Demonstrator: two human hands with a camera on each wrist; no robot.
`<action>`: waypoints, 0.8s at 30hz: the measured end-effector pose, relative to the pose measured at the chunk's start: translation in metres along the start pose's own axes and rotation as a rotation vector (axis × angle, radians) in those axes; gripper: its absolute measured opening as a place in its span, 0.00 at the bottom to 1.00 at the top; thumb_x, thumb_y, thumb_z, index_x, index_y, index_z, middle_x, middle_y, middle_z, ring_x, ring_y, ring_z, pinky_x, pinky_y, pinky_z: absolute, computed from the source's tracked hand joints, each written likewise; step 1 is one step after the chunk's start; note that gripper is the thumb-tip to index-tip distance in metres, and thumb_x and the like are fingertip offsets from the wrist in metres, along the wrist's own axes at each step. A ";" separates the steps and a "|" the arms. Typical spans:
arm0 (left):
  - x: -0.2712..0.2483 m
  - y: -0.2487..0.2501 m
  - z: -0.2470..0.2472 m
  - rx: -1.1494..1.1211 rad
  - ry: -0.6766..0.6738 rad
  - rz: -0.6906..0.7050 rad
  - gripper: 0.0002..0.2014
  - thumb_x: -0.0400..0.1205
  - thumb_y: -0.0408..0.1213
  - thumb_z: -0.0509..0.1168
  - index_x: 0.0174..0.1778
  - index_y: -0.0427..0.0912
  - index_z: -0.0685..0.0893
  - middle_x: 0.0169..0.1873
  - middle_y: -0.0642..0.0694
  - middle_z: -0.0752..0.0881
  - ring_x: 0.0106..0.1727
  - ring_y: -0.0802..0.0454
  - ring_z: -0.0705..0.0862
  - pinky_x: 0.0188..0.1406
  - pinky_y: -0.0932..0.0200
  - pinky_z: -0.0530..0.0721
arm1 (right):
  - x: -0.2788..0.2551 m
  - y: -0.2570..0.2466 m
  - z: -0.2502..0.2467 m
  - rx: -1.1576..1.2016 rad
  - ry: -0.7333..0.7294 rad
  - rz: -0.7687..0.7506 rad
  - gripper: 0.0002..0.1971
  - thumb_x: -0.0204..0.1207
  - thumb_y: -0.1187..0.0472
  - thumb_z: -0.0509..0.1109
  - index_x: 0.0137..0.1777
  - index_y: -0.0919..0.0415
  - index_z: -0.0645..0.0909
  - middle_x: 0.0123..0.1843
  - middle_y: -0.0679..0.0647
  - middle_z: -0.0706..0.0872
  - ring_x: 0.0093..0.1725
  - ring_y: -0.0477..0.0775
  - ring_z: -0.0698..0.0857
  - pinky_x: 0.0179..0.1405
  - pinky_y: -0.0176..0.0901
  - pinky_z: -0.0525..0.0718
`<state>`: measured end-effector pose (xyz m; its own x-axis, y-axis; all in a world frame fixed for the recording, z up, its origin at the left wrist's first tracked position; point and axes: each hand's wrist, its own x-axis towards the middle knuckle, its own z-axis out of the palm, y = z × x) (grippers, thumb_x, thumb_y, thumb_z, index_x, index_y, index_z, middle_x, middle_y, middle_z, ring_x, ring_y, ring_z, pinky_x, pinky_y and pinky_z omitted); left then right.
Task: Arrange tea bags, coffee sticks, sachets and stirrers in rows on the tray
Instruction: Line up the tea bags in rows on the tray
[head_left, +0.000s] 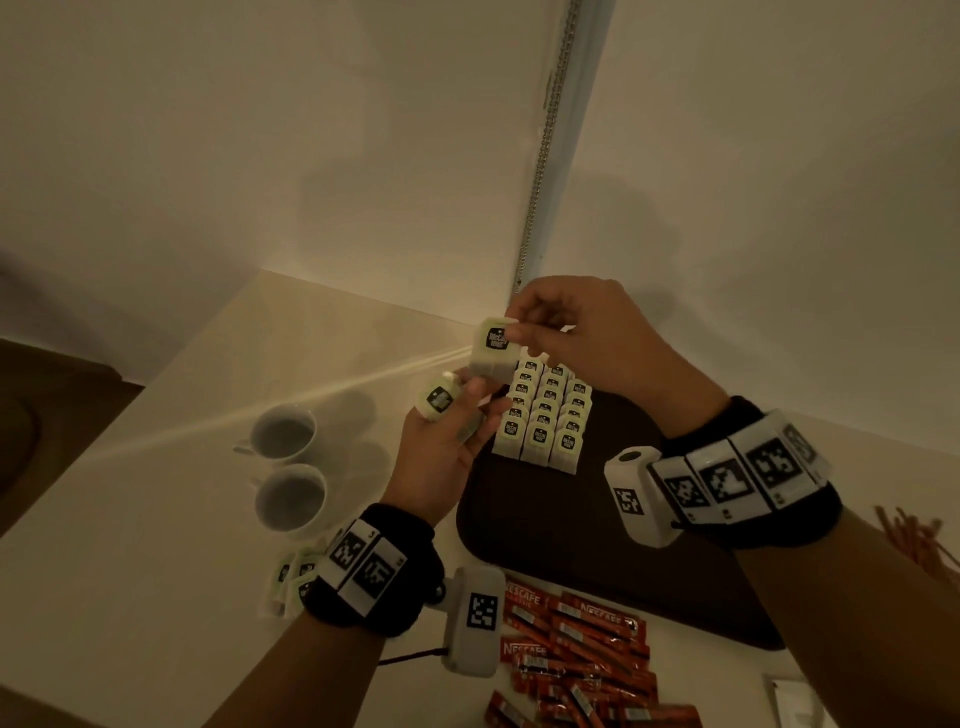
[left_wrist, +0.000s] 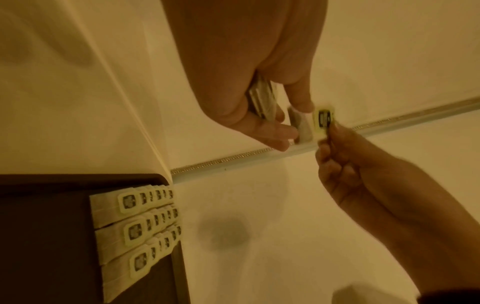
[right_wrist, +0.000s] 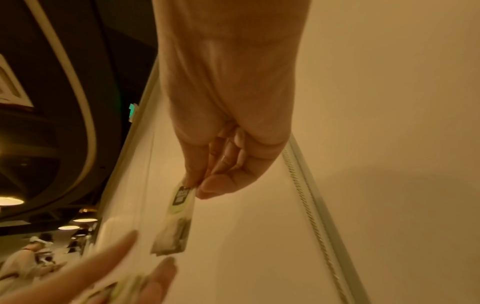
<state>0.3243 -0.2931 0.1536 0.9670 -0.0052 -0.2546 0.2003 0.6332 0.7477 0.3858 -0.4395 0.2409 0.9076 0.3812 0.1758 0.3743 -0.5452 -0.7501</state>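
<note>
Right hand (head_left: 582, 338), raised above the far end of the tray (head_left: 597, 519), pinches the top edge of a single tea bag (head_left: 492, 353) between thumb and forefinger; the bag hangs below the fingertips, label facing the head camera. In the right wrist view the same tea bag (right_wrist: 179, 218) dangles from the pinch, apart from the left fingers (right_wrist: 155, 281) below it. Left hand (head_left: 447, 457), palm up just left of the tray, holds a small stack of tea bags (head_left: 439, 400) with fingers curled around it; the left wrist view shows that stack (left_wrist: 262, 98) edge-on in the palm.

The tray, dark and rectangular, lies on the pale tabletop (head_left: 156, 571). At its far left corner stand three parallel rows of tea bags (head_left: 543, 415), overlapping like shingles, labels toward the viewer; the rest of the tray surface is dark and bare. A loose pile of red coffee sticks (head_left: 576, 654) lies on the tabletop at the tray's near edge. A few more tea bags (head_left: 291, 577) lie under the left wrist. Thin reddish stirrers (head_left: 914, 540) lie right of the tray. Two white cups (head_left: 288, 467) stand left of the left hand, one behind the other.
</note>
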 end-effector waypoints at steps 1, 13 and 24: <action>0.001 0.001 -0.006 -0.027 0.035 -0.014 0.10 0.82 0.38 0.63 0.55 0.40 0.83 0.47 0.45 0.91 0.48 0.51 0.90 0.41 0.65 0.86 | -0.002 0.009 0.002 -0.003 0.000 0.030 0.03 0.74 0.62 0.74 0.47 0.57 0.85 0.38 0.50 0.88 0.31 0.37 0.85 0.33 0.24 0.80; 0.007 0.031 -0.038 -0.192 0.130 -0.075 0.28 0.84 0.59 0.50 0.55 0.39 0.84 0.49 0.39 0.91 0.49 0.42 0.90 0.37 0.59 0.88 | -0.032 0.141 0.098 -0.086 -0.324 0.569 0.06 0.77 0.65 0.70 0.52 0.63 0.79 0.52 0.61 0.87 0.49 0.60 0.87 0.53 0.52 0.87; 0.008 0.026 -0.041 -0.146 0.109 -0.115 0.30 0.84 0.61 0.47 0.58 0.38 0.82 0.51 0.37 0.90 0.51 0.41 0.90 0.40 0.58 0.89 | -0.025 0.167 0.120 -0.097 -0.076 0.582 0.04 0.74 0.69 0.71 0.42 0.60 0.79 0.44 0.53 0.82 0.45 0.49 0.80 0.42 0.37 0.77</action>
<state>0.3306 -0.2445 0.1459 0.9147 -0.0051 -0.4040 0.2759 0.7384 0.6153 0.4027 -0.4507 0.0350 0.9541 0.0496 -0.2952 -0.1615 -0.7449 -0.6473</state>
